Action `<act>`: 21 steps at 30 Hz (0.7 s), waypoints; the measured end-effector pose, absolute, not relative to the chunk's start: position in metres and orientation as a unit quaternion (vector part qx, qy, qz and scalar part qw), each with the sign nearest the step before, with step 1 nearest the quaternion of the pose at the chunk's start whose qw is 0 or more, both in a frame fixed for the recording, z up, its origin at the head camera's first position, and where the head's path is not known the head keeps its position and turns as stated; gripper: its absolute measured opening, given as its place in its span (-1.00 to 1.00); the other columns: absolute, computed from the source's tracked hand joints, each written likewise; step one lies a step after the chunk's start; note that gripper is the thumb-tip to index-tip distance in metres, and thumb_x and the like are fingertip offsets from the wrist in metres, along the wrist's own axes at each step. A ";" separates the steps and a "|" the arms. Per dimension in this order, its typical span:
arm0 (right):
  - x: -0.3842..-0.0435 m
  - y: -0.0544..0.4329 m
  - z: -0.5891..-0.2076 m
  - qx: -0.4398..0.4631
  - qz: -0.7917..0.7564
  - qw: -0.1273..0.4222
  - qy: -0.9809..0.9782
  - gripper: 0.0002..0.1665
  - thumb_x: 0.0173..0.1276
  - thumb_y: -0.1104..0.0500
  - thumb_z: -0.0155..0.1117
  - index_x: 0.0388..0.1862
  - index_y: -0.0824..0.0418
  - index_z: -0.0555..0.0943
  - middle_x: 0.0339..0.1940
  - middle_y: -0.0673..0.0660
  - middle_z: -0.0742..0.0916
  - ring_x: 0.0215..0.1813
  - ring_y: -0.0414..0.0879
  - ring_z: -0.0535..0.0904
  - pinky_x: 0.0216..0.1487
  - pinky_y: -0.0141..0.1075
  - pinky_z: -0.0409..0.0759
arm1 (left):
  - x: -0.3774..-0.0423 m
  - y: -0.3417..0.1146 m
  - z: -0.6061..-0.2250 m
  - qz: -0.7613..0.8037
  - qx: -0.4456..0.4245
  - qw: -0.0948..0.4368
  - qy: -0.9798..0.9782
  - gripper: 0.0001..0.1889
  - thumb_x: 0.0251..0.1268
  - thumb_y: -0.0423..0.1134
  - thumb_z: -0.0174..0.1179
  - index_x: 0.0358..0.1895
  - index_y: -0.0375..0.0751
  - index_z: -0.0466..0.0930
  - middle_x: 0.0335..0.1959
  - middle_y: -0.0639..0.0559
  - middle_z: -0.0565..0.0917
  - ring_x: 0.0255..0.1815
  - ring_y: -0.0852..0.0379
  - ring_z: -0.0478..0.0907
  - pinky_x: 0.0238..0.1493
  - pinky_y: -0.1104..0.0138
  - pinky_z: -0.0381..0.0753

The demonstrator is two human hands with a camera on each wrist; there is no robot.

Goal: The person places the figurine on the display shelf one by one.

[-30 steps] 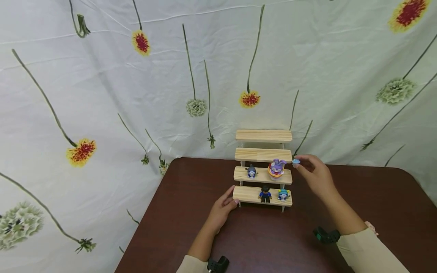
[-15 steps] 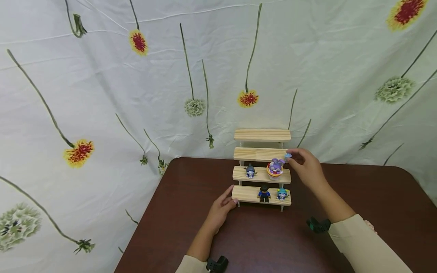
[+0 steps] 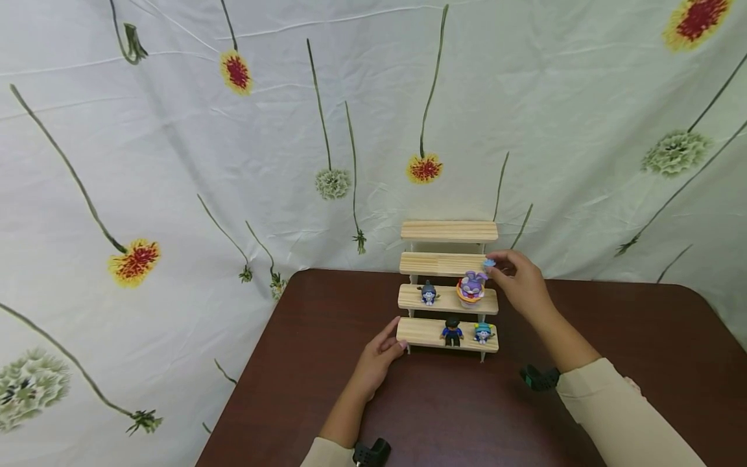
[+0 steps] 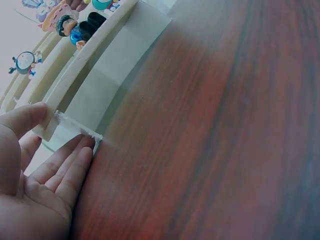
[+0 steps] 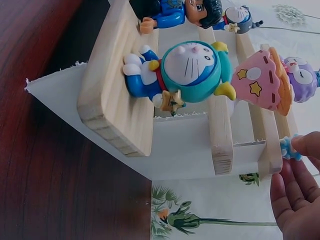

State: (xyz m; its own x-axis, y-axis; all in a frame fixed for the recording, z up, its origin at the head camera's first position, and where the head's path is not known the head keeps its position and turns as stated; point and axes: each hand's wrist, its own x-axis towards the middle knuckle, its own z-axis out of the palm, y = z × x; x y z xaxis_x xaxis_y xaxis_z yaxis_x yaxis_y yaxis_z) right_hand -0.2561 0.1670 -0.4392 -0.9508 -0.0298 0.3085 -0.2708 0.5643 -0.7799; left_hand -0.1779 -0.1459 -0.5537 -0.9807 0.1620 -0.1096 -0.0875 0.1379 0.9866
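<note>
A stepped wooden display shelf (image 3: 449, 231) stands on the table. My left hand (image 3: 375, 364) grips the left end of its lowest step, with the thumb on the plank and the fingers beside the white side panel (image 4: 80, 125). My right hand (image 3: 522, 285) pinches a small light-blue toy (image 5: 288, 148) at the right end of the second step from the top; its shape is mostly hidden by the fingers. Just below are a purple rabbit figure in a pink, cone-like base (image 3: 470, 288) and a dark-hooded figure (image 3: 428, 294).
On the lowest step sit a black-haired figure in blue (image 3: 452, 332) and a teal-hooded cat figure (image 5: 190, 70). The dark brown table (image 3: 443, 408) extends in front and to both sides. A flower-printed white cloth (image 3: 280, 162) hangs right behind the shelf.
My right hand has moved left with the blue toy, from beside the shelf to the end of the second step from the top. My left hand stays on the lowest step.
</note>
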 end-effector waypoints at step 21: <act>-0.256 0.171 -0.438 0.094 0.455 0.133 -0.875 -0.55 0.48 0.23 0.28 0.30 0.30 0.54 0.15 0.31 0.59 0.12 0.18 0.61 0.15 0.06 0.60 | -0.177 -0.146 -0.552 0.657 0.023 0.092 0.748 -0.34 0.45 0.01 0.23 0.55 0.27 0.24 0.16 -0.16 0.71 0.21 -0.03 0.62 0.38 0.01 0.42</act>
